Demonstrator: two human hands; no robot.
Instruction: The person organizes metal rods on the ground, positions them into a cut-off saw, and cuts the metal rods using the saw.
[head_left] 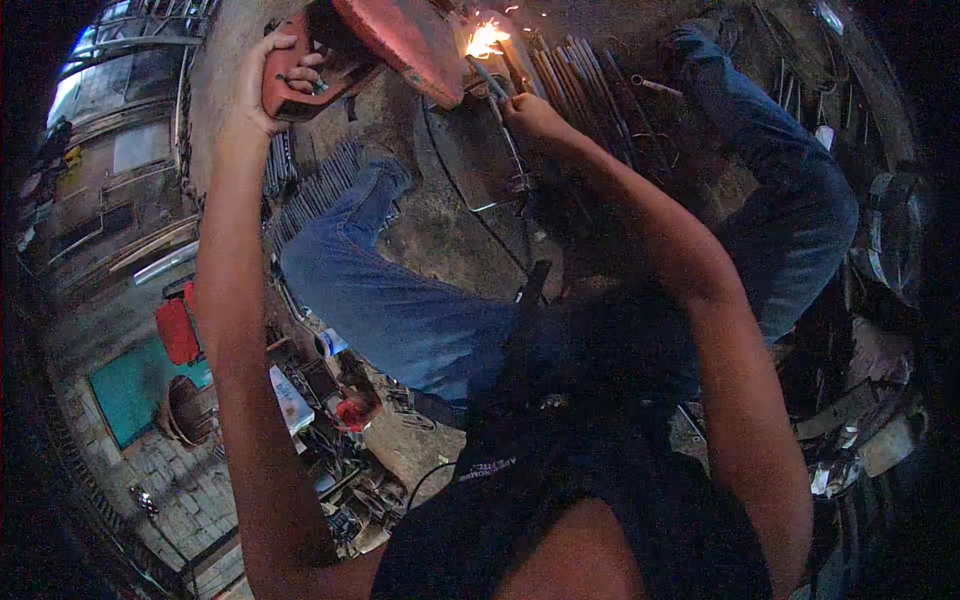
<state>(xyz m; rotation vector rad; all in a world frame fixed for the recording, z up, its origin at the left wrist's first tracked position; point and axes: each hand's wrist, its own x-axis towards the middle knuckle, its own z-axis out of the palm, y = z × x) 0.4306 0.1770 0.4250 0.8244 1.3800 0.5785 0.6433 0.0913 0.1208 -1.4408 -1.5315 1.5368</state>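
Note:
My left hand (285,75) is wrapped around the handle of a red cut-off saw (415,50) at the top of the view. The saw's worn red guard slants down to the right of that handle. Bright sparks (487,40) fly just past the guard's right edge. Close to the sparks, my right hand (535,120) is closed on a thin metal rod (485,75), whose far end reaches toward the glow. The guard hides the disc and most of the contact with the metal.
Several long metal rods (575,85) lie beside my right hand, and more short rods (320,185) lie by my left knee. A dark cable (440,160) runs between my legs. On the left are a red container (178,330), a teal sheet (130,390) and a basket (183,415).

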